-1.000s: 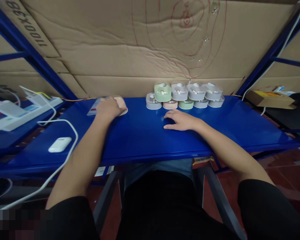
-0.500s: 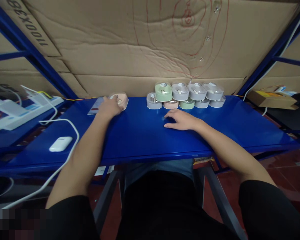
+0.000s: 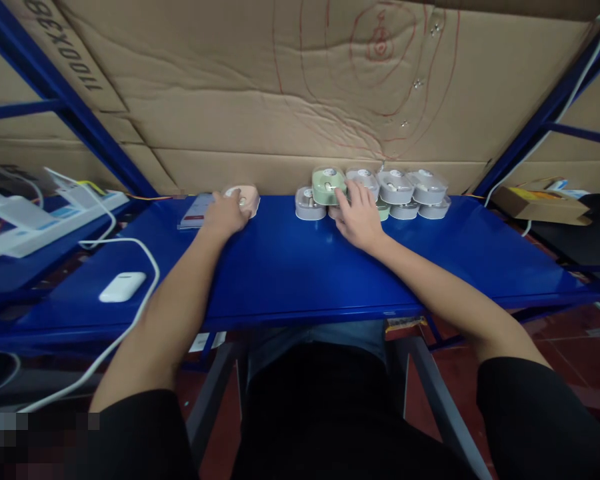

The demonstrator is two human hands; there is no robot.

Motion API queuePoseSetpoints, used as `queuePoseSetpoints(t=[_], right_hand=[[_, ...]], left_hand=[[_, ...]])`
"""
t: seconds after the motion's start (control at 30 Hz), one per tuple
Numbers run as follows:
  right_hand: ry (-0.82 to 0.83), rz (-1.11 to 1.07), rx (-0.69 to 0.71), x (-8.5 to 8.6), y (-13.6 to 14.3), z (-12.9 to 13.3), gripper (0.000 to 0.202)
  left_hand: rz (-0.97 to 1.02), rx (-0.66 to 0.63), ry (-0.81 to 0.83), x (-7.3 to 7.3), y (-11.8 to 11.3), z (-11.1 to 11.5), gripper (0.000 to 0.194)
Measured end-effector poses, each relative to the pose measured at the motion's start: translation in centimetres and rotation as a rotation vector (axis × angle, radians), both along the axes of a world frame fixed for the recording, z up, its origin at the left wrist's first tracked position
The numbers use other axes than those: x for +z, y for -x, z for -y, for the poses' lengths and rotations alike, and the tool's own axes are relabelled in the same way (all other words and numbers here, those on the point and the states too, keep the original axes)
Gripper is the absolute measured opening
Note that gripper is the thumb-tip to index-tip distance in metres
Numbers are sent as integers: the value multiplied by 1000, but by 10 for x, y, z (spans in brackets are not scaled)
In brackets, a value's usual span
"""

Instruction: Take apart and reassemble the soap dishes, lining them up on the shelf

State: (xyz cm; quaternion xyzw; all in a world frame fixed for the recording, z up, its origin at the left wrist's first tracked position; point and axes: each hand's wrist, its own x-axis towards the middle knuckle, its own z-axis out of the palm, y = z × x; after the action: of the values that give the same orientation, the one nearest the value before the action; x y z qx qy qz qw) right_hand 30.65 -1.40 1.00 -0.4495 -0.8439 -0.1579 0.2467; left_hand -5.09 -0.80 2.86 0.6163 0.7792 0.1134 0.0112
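My left hand (image 3: 225,215) lies over the left side of a pink clear-lidded container (image 3: 250,199), its fingers and thumb curved against it. Under and beside that wrist is a flat, phone-like rectangle (image 3: 195,212). My right hand (image 3: 360,217) reaches to the front of two stacked rows of similar containers, fingers apart. Its fingertips are by the right side of a green container (image 3: 328,187) and in front of a grey one (image 3: 363,179) in the upper row; contact is unclear. This hand hides parts of the lower row. Two more grey containers (image 3: 395,188) sit to its right.
The blue table (image 3: 280,280) backs onto a cardboard wall (image 3: 220,120). At left are a white earbud case (image 3: 123,287), a white cable (image 3: 150,267) and a power strip (image 3: 55,227). An open cardboard box (image 3: 540,203) lies beyond the right post.
My right hand has moved up and forward from the table surface to the stacked containers. My left hand stays at the pink container. The camera view has shifted slightly.
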Motion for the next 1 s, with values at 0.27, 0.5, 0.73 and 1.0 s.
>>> queuePoseSetpoints(t=[0.27,0.5,0.73,1.0], right_hand=[[-91,13,39,-3,30,-40,71],[26,30,-52,7,44,-46,64],[-3,-2,66,15,20,-44,70],[51,-67,394,8,-13,13,73]], left_hand=[[-21,43,-94,4,-11,10,89],[-24,-1,-115,8,-29,19,85],[76,-242,-309,10,-55,28,72],[660,-756,-272,1,-59,17,119]])
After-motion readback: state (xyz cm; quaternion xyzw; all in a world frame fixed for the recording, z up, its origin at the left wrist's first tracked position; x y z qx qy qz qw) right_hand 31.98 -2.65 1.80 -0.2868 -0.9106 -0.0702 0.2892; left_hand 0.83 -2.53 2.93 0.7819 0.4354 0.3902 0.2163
